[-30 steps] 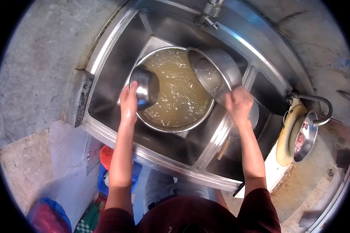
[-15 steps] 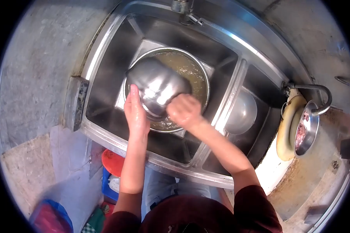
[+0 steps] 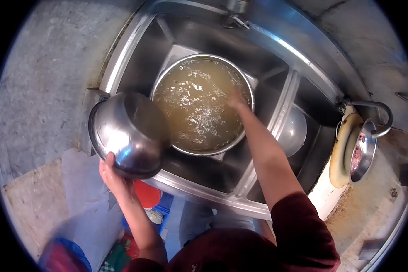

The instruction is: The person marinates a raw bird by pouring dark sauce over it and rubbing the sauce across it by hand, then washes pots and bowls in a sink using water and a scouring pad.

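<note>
A shiny steel bowl (image 3: 127, 136) is tilted over the sink's left front edge, its rounded outside facing up. My left hand (image 3: 112, 174) grips this bowl at its lower left side. A large round basin (image 3: 251, 90) of cloudy yellowish water stands in the left sink compartment. My right hand (image 3: 235, 97) is dipped in the water near the basin's right side. Its fingers are under the rippling surface and cannot be made out.
Another metal bowl (image 3: 293, 133) lies in the right sink compartment (image 3: 315, 149). A faucet (image 3: 235, 20) is at the back. At the right, a steel bowl with pinkish pieces (image 3: 365, 152) stands by a yellowish round object (image 3: 342, 152). A red item (image 3: 147, 194) is below the sink.
My left hand has moved left and toward me with the steel bowl, away from over the basin. My right hand has left the bowl and gone right, into the water.
</note>
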`<state>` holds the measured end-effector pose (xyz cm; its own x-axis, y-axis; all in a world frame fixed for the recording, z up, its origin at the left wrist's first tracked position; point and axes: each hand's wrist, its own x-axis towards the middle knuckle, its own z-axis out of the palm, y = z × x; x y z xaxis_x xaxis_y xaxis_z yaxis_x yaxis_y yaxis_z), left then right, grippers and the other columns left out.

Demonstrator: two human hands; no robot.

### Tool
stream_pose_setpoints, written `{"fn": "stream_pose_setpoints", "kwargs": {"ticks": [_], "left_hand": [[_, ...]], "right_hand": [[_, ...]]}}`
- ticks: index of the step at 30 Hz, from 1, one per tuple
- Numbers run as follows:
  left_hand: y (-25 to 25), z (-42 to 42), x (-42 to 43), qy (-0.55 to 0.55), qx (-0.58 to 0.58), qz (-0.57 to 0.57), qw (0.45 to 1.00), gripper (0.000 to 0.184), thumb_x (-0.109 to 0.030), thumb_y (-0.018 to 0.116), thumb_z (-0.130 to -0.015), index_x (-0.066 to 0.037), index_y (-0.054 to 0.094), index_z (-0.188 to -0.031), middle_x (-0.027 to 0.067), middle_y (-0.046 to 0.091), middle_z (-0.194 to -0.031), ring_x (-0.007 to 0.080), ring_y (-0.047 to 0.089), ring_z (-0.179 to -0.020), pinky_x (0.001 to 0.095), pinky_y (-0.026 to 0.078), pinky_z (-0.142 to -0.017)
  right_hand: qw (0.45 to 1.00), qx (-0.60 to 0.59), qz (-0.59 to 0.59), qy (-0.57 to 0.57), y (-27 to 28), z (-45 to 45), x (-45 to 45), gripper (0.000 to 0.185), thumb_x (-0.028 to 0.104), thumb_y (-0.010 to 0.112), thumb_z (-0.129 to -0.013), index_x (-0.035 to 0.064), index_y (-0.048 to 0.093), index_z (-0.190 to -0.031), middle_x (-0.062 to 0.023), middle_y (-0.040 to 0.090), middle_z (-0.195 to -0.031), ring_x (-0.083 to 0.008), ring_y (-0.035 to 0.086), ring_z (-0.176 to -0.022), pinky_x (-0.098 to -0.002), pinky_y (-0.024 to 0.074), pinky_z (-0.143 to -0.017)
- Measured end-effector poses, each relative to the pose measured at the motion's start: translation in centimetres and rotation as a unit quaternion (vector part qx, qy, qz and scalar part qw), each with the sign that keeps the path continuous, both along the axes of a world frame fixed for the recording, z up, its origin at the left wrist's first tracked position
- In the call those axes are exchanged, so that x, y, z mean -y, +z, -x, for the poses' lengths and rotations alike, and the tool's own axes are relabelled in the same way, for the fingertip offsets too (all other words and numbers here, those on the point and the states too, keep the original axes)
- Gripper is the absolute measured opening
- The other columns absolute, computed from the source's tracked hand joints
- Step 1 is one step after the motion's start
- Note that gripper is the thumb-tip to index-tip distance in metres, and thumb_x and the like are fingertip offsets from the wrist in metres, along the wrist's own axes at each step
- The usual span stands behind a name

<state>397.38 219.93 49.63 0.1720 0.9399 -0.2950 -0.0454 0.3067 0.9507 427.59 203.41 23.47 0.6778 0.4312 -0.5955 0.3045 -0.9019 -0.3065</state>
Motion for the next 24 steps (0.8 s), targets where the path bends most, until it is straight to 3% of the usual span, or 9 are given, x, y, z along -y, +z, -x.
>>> {"fn": "stream_pose_setpoints", "kwargs": {"ticks": [2, 5, 7, 14, 17, 18, 19, 21, 24], "left_hand": [[0.2, 1.8, -0.6, 0.011, -0.017, 0.009, 1.000, 0.033, -0.023, 0.058, -0.076, 0.000, 0.050, -0.099, 0.0120, 0.056, -0.093, 0.0224, 0.057, -0.083, 0.0331, 0.048, -0.074], [1.2, 2.7, -0.6, -0.001, -0.019, 0.000, 1.000, 0.045, -0.023, 0.058, -0.073, 0.001, 0.048, -0.111, 0.0116, 0.056, -0.100, 0.0227, 0.056, -0.090, 0.0339, 0.046, -0.078], [1.2, 3.5, -0.8, 0.006, -0.011, -0.003, 1.000, 0.049, -0.023, 0.058, -0.073, 0.001, 0.047, -0.114, 0.0120, 0.056, -0.102, 0.0231, 0.056, -0.091, 0.0336, 0.046, -0.079], [2.0, 4.3, -1.9, -0.039, 0.006, -0.035, 0.999, 0.050, -0.023, 0.063, -0.070, 0.008, 0.049, -0.106, 0.0141, 0.056, -0.095, 0.0204, 0.057, -0.084, 0.0285, 0.045, -0.076], [2.3, 4.1, -2.2, -0.063, 0.007, -0.043, 0.997, 0.050, -0.024, 0.064, -0.070, 0.009, 0.050, -0.105, 0.0135, 0.057, -0.093, 0.0193, 0.057, -0.082, 0.0270, 0.044, -0.075], [2.3, 3.9, -2.3, -0.069, 0.011, -0.040, 0.997, 0.050, -0.024, 0.065, -0.070, 0.009, 0.050, -0.104, 0.0133, 0.057, -0.093, 0.0191, 0.057, -0.081, 0.0267, 0.044, -0.075], [2.3, 3.7, -2.3, -0.075, 0.015, -0.038, 0.996, 0.049, -0.024, 0.065, -0.070, 0.009, 0.050, -0.104, 0.0130, 0.058, -0.092, 0.0188, 0.057, -0.081, 0.0263, 0.044, -0.074], [2.3, 3.4, -2.3, -0.085, 0.019, -0.026, 0.996, 0.048, -0.024, 0.065, -0.070, 0.009, 0.051, -0.103, 0.0128, 0.058, -0.091, 0.0186, 0.057, -0.080, 0.0260, 0.044, -0.074], [2.5, 3.5, -2.1, -0.102, 0.029, -0.023, 0.994, 0.048, -0.020, 0.062, -0.071, 0.008, 0.049, -0.106, 0.0138, 0.057, -0.095, 0.0202, 0.057, -0.082, 0.0288, 0.046, -0.074]], "right_hand": [[0.996, -0.038, 0.012, -0.078, -1.4, 1.5, -0.2, 0.055, 0.037, 0.058, -0.076, 0.0100, 0.047, -0.122, -0.0103, 0.031, -0.139, -0.0301, 0.036, -0.123, -0.0399, 0.0338, -0.099], [0.960, 0.131, -0.006, -0.247, -7.3, 6.3, -2.6, 0.055, 0.037, 0.056, -0.078, 0.0091, 0.045, -0.124, -0.0126, 0.038, -0.133, -0.0296, 0.039, -0.120, -0.0389, 0.0326, -0.099], [0.966, -0.002, -0.072, -0.248, -6.4, 9.3, -3.2, 0.052, 0.036, 0.053, -0.080, 0.0074, 0.047, -0.122, -0.0150, 0.040, -0.130, -0.0303, 0.040, -0.119, -0.0394, 0.0348, -0.097], [0.994, -0.036, 0.013, 0.102, -1.3, 11.3, -5.3, 0.040, 0.035, 0.040, -0.087, 0.0046, 0.057, -0.108, -0.0187, 0.055, -0.111, -0.0282, 0.052, -0.103, -0.0402, 0.0410, -0.087], [0.965, -0.128, -0.090, -0.212, 2.2, 11.7, -3.0, 0.035, 0.030, 0.044, -0.084, 0.0043, 0.062, -0.100, -0.0183, 0.060, -0.100, -0.0303, 0.058, -0.093, -0.0403, 0.0450, -0.081], [0.995, -0.101, -0.004, -0.011, 1.1, 12.1, -2.2, 0.034, 0.030, 0.044, -0.084, 0.0054, 0.063, -0.098, -0.0173, 0.061, -0.098, -0.0307, 0.059, -0.091, -0.0407, 0.0451, -0.081], [0.976, -0.070, 0.082, 0.190, -1.4, 12.6, -1.1, 0.033, 0.030, 0.045, -0.083, 0.0066, 0.064, -0.096, -0.0163, 0.062, -0.096, -0.0310, 0.059, -0.090, -0.0411, 0.0452, -0.081], [0.935, -0.061, 0.131, 0.323, -5.6, 14.9, 1.1, 0.030, 0.030, 0.049, -0.079, 0.0097, 0.066, -0.094, -0.0150, 0.063, -0.096, -0.0319, 0.059, -0.089, -0.0411, 0.0451, -0.081], [0.941, -0.192, 0.089, 0.266, -3.8, 15.7, 0.1, 0.030, 0.027, 0.057, -0.072, 0.0123, 0.065, -0.097, -0.0147, 0.062, -0.098, -0.0322, 0.058, -0.091, -0.0402, 0.0447, -0.082]]}}
